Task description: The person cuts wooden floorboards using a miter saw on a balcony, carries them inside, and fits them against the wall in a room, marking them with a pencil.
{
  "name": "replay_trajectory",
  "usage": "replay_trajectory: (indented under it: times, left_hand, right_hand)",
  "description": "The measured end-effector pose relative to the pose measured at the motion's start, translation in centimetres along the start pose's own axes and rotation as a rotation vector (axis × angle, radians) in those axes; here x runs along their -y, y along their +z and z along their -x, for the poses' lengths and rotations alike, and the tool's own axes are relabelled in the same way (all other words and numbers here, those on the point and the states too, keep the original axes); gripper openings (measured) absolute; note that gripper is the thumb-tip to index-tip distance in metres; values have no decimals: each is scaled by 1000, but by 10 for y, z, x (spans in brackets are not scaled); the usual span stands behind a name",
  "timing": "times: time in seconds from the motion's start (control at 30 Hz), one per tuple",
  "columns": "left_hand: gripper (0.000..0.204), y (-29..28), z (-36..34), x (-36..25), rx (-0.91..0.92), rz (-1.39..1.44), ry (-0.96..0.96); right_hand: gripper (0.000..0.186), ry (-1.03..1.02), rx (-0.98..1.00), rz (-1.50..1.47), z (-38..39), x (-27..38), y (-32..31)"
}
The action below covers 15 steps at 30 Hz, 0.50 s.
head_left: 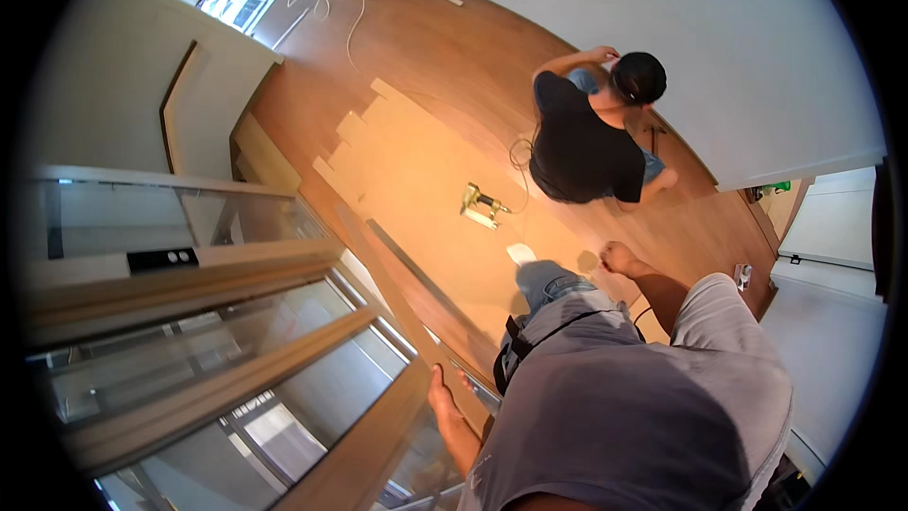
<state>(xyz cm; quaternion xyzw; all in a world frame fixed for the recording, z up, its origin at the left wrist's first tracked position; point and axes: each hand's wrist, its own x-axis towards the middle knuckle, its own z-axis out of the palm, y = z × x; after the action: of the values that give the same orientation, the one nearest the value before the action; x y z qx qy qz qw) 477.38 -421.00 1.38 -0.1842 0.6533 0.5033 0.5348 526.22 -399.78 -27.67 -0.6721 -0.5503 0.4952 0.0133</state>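
My left hand (446,405) is closed around the edge of a long, narrow wooden board (402,308) beside the glazed wooden frames. The thumb and a fingertip show on either side of the wood. My right hand (619,258) hangs over the floor with its fingers curled together, and I see nothing in it. Ahead of me, a gold-and-black nail gun (482,206) lies on the pale floor underlay (407,170), with a hose running from it toward a co-worker.
A co-worker (591,147) in a black shirt and cap crouches by the right wall. Glazed wooden frames (236,355) stand at left. Laid floorboards (454,47) border the underlay in a stepped edge. A dark strip (426,270) lies near the frames. A white hose (353,33) trails at the doorway.
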Motion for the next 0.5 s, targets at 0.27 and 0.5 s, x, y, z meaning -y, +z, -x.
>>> replay_trajectory:
  times: [0.27,0.5]
  left_hand:
    - [39,48,-77,-157,60,-15,-1]
    - [46,64,-194,-307,51,-65,44]
  right_hand:
    - [15,-184,74,-316,-68,317,-30]
    - [18,196,-91,-267,-162,338,8]
